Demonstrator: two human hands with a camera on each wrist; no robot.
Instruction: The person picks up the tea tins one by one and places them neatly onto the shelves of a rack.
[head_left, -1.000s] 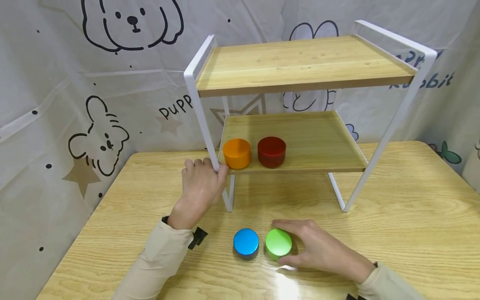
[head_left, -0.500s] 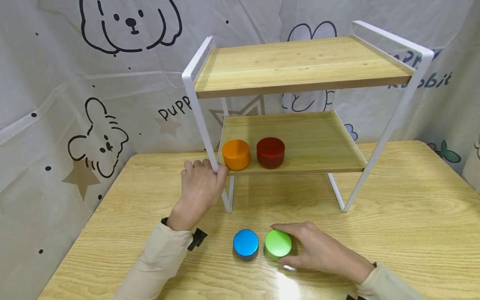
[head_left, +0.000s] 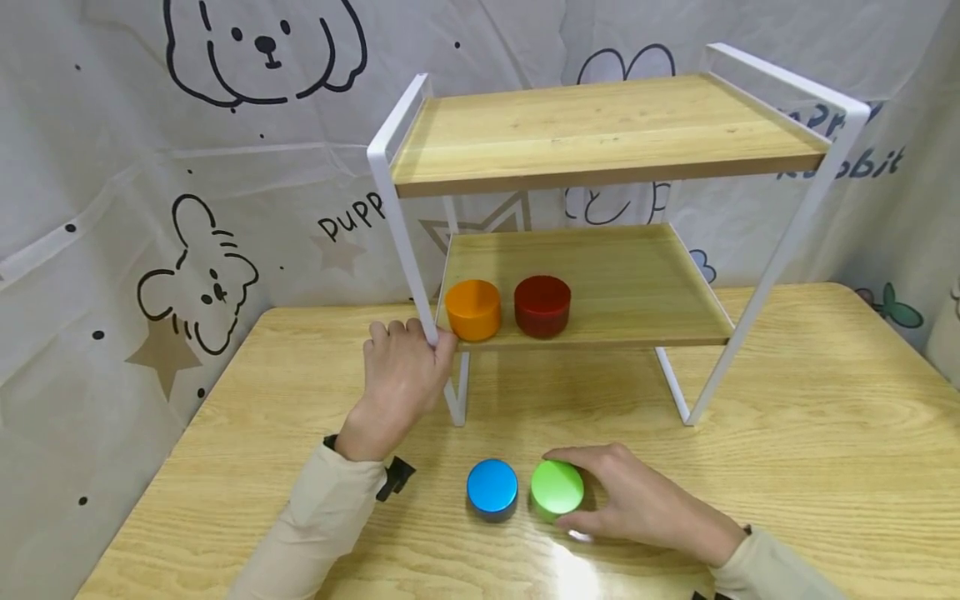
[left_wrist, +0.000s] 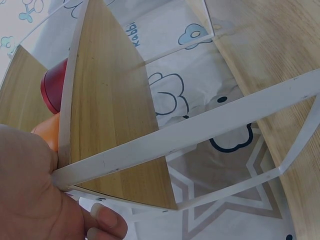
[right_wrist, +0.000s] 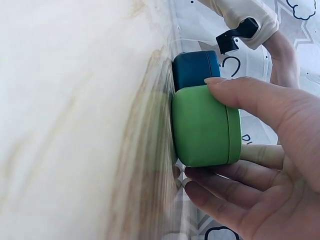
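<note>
A two-tier wooden shelf (head_left: 615, 321) with a white metal frame stands on the table. My left hand (head_left: 405, 371) grips its left front post (head_left: 408, 258) at the height of the lower board; the left wrist view shows the thumb and curled fingertips (left_wrist: 107, 216) around that corner. On the table in front, my right hand (head_left: 637, 504) holds a round green tin (head_left: 557, 487), thumb on one side and fingers on the other. Beside it on the left stands a blue tin (head_left: 492, 486), untouched. The green tin (right_wrist: 202, 127) rests on the tabletop in the right wrist view.
On the lower board sit an orange tin (head_left: 473, 310) at the left end and a dark red tin (head_left: 542, 307) beside it. A pale printed cloth (head_left: 315, 167) hangs behind the wooden table (head_left: 825, 467).
</note>
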